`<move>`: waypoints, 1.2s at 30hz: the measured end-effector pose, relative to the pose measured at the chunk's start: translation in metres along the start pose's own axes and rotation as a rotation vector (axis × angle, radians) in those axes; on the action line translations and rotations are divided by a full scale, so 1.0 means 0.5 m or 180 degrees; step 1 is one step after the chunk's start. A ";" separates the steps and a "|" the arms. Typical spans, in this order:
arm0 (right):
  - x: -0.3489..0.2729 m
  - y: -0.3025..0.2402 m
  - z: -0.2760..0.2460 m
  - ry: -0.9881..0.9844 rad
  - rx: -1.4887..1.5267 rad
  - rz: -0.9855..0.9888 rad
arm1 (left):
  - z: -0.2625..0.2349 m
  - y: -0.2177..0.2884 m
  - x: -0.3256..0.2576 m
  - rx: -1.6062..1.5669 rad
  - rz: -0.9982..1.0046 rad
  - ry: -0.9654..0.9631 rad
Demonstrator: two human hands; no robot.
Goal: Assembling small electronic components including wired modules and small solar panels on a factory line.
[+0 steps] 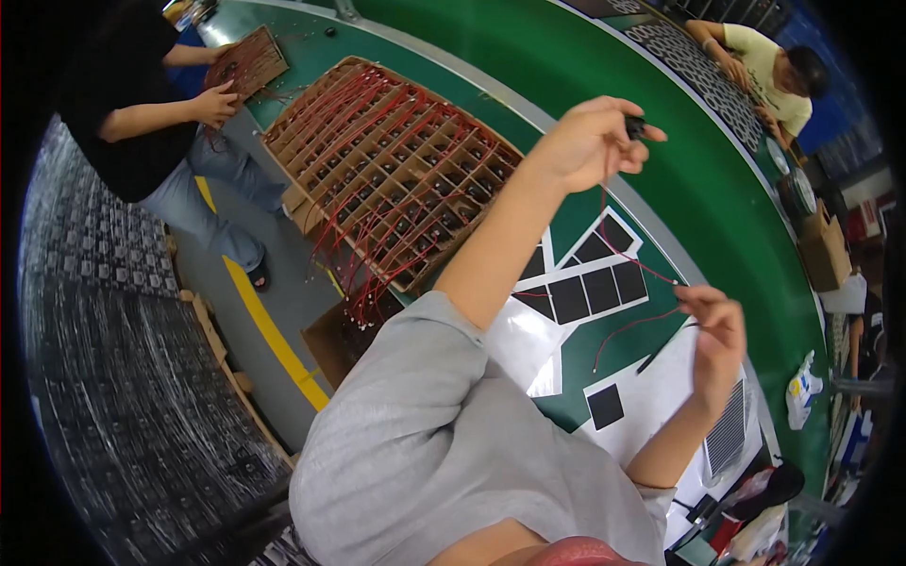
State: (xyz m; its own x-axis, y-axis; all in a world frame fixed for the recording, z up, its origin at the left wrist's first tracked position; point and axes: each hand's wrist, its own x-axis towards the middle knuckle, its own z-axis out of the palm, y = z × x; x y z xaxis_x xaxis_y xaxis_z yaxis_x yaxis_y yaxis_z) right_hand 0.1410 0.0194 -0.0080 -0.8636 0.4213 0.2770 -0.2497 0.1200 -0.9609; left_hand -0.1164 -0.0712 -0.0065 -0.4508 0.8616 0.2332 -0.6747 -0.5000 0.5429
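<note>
Two hands work above the green bench (604, 123); a cardboard grid tray (387, 179) of red-wired parts lies at ten o'clock. Left hand (590, 141) pinches a small black part (635, 124), right hand (713, 330) pinches its thin red wire (628, 259) at four o'clock. It looks light, limp, snag-prone; better gripped by the body than the lead

A small black part (634, 125) trails thin red wires (630, 259), strung taut in mid-air above the green table.
</note>
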 end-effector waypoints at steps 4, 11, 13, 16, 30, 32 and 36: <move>0.011 -0.055 -0.039 0.0096 -0.0223 -0.0514 | 0.015 -0.004 -0.009 0.0195 -0.0116 0.0021; -0.002 -0.056 -0.058 0.0238 -0.0025 -0.0359 | 0.023 -0.029 -0.005 0.0238 -0.0405 -0.0413; -0.003 -0.057 -0.060 0.0271 -0.0163 -0.0485 | 0.040 -0.046 -0.002 0.0536 -0.0499 -0.0596; 0.002 -0.050 -0.065 0.0268 -0.0368 -0.0530 | 0.057 -0.064 -0.013 0.0917 -0.0660 -0.0931; -0.008 -0.073 -0.011 0.0482 -0.0346 -0.0503 | 0.161 -0.125 -0.073 0.2100 -0.1169 -0.1015; -0.012 -0.073 -0.008 0.0527 -0.0325 -0.0448 | 0.164 -0.131 -0.078 0.2303 -0.0944 -0.0958; -0.011 -0.069 -0.002 0.0617 -0.0214 -0.0140 | 0.173 -0.139 -0.083 0.2374 -0.0663 -0.0918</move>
State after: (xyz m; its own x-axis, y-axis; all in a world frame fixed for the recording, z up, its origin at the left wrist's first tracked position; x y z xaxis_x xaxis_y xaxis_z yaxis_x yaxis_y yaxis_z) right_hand 0.1548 0.0136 0.0235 -0.7505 0.5786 0.3194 -0.2498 0.1991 -0.9476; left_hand 0.0000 -0.0647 0.0158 -0.1232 0.9696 0.2112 -0.1172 -0.2256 0.9672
